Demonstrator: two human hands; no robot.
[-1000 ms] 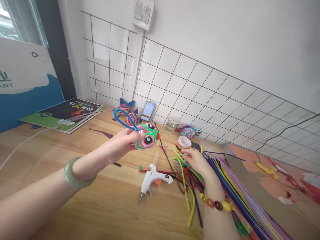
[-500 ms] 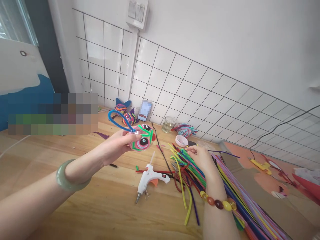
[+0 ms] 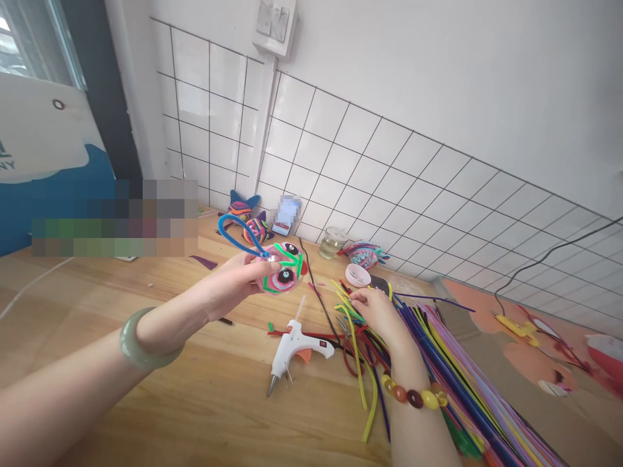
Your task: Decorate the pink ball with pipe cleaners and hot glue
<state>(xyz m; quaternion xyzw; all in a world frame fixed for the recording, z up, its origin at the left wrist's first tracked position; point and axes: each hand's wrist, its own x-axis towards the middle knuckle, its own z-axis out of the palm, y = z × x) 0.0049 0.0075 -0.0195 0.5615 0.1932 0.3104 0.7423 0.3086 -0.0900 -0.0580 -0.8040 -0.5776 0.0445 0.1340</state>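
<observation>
My left hand (image 3: 238, 282) grips a round ornament (image 3: 285, 269) with two dark shiny eyes, pink and green pipe-cleaner outlines and a red tip; a blue loop (image 3: 233, 237) rises from it. At the upper end of a pile of pipe cleaners (image 3: 467, 370), my right hand (image 3: 374, 311) has its fingers bent and together, touching the green and yellow strands; whether it pinches one is too small to tell. Between my hands, lower down, a white glue gun (image 3: 296, 350) lies on the wooden table with its nozzle toward me. Scissors (image 3: 343, 325) lie partly under the strands.
Colourful fish-like crafts (image 3: 257, 228) stand at the back, beside a phone (image 3: 287, 214). A glass jar (image 3: 333, 242), a pink bowl (image 3: 357, 275) and another craft (image 3: 365, 255) are near the wall grid. A black cable crosses the table. Far right lies a yellow glue gun (image 3: 516, 329).
My right hand has shifted slightly left and down over the strands. The view has turned a little, so the rest appears further right. My left hand still holds the ornament.
</observation>
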